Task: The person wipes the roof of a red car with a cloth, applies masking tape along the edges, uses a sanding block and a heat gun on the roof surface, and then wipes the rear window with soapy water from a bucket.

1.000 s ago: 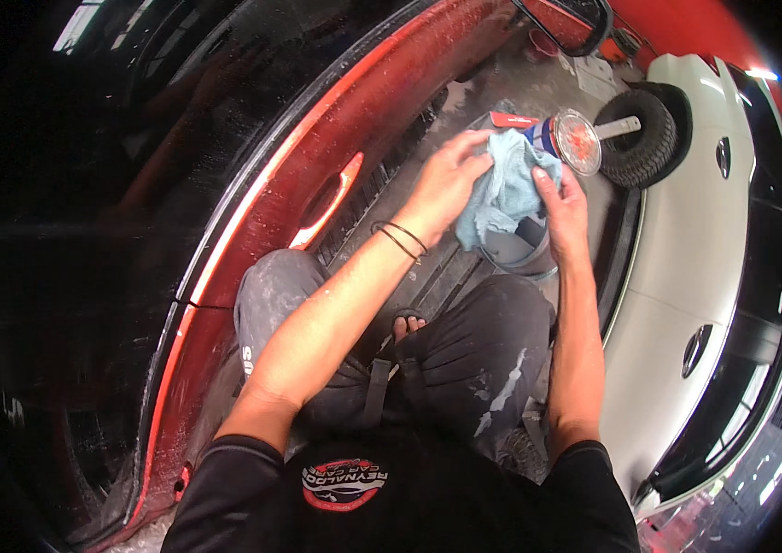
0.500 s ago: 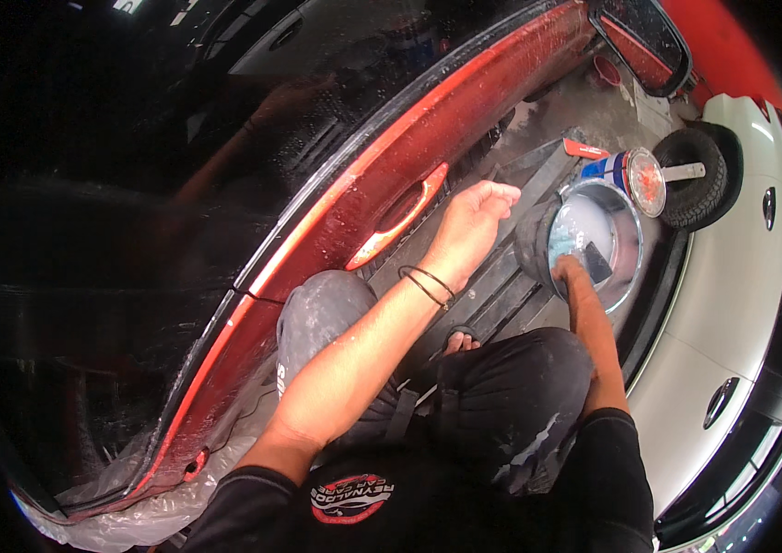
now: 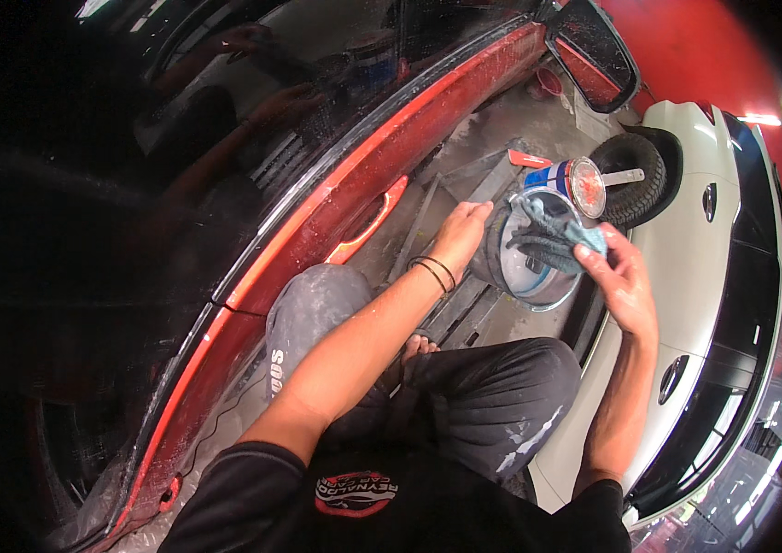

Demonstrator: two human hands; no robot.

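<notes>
The white car (image 3: 672, 267) fills the space on my right and the red car door (image 3: 303, 241) runs along my left, so I sit in the narrow lane between them. A low slatted bench (image 3: 465, 309) lies ahead, perhaps put there to keep things off the floor; I cannot tell whether all of them rest on it. Farther off, beside the white car, is the tyre (image 3: 638, 170). The bucket (image 3: 561, 288) is near my knees with its open mouth toward me, likely so either arm can reach in; whitish liquid (image 3: 520, 276) shows inside, with a dark patch I cannot make out. Just beyond its rim is the blue and white tin (image 3: 557, 178), its top smeared orange and its contents hidden. Over the bucket's mouth hangs the bunched blue-grey cloth (image 3: 561, 241), probably held there so drips fall back in. My right hand (image 3: 621, 281) has its grip pinched on the cloth's edge. My left hand (image 3: 460, 240) is at the bucket's left side, fingers close together; whether they grasp the bucket I cannot tell. The pale spatula (image 3: 624, 176) juts past the tin, apparently left handy
</notes>
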